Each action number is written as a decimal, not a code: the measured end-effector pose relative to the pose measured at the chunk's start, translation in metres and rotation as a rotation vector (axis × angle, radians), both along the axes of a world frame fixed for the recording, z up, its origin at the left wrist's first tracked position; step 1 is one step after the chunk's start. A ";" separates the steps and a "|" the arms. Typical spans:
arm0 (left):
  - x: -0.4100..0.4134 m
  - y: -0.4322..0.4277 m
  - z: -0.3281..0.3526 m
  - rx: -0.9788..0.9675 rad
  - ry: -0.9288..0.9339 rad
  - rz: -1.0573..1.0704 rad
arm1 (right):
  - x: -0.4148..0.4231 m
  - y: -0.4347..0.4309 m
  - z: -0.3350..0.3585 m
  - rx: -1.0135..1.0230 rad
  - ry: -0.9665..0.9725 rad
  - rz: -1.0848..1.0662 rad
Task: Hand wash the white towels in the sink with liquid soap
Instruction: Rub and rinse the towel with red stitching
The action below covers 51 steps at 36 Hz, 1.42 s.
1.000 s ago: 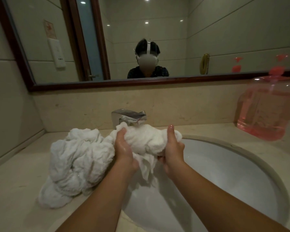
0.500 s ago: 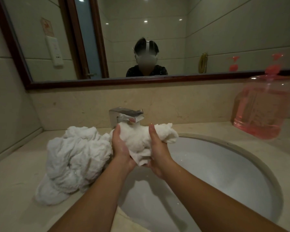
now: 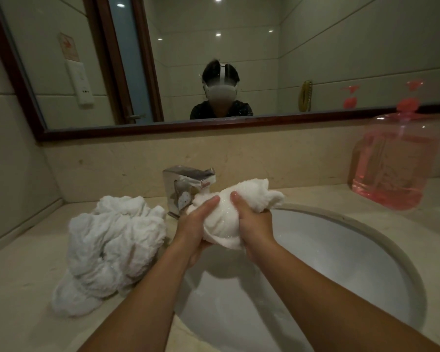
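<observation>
A wet white towel (image 3: pixel 249 196) is bunched into a tight wad above the left side of the white oval sink (image 3: pixel 353 255), just in front of the chrome faucet (image 3: pixel 186 184). My left hand (image 3: pixel 196 224) grips the wad from the left and my right hand (image 3: pixel 252 219) grips it from the right, fingers curled over the top. A second crumpled white towel (image 3: pixel 112 245) lies heaped on the beige counter to the left of the sink. A large clear bottle of pink liquid soap (image 3: pixel 394 163) with a pink pump stands at the back right.
The beige counter (image 3: pixel 23 288) runs along the left wall and around the basin. A framed mirror (image 3: pixel 214 59) spans the wall behind the faucet and reflects a person wearing a headset.
Both hands have squeezed the towel into a smaller wad, drawing closer together. The hanging end that trailed into the basin is now gathered up. The heap on the counter has not moved.
</observation>
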State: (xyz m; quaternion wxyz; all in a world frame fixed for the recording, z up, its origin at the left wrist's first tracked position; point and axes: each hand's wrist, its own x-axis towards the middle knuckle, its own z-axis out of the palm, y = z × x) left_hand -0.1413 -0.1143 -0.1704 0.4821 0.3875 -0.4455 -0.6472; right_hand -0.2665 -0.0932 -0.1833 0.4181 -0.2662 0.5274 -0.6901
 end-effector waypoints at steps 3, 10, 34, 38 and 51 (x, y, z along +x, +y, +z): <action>-0.002 0.001 -0.005 -0.042 -0.045 -0.020 | 0.000 0.003 0.000 0.048 0.097 0.019; -0.001 -0.002 -0.008 -0.094 -0.102 -0.001 | 0.002 0.010 0.001 -0.017 0.043 0.088; 0.002 0.002 0.012 0.087 0.188 0.221 | 0.009 0.010 -0.007 0.042 -0.040 0.170; 0.000 0.001 0.011 0.065 0.170 0.214 | 0.011 0.014 0.003 -0.051 -0.020 0.187; -0.008 0.007 0.005 -0.078 -0.071 0.088 | 0.005 0.016 0.013 -0.031 0.071 0.254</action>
